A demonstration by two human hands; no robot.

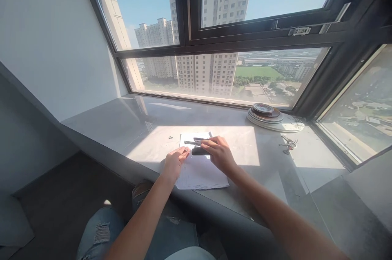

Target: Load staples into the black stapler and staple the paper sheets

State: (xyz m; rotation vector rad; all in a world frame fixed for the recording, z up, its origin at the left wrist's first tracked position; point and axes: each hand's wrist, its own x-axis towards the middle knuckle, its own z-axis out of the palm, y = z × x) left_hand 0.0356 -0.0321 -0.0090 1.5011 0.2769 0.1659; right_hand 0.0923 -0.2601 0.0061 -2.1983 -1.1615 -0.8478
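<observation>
A printed sheet of white paper (200, 172) lies on the grey windowsill (128, 125) in front of me. My left hand (175, 162) rests on the sheet's left edge with its fingers curled down against it. My right hand (219, 154) is closed around a black stapler (197, 147) that lies across the upper part of the sheet. The stapler's jaw end points left, and my fingers hide most of its body.
A stack of plates (272, 118) stands at the back right by the window. A bunch of keys (288, 144) lies just in front of it. A tiny dark object (170, 137) sits left of the paper. My knees in torn jeans (104, 227) are below the sill.
</observation>
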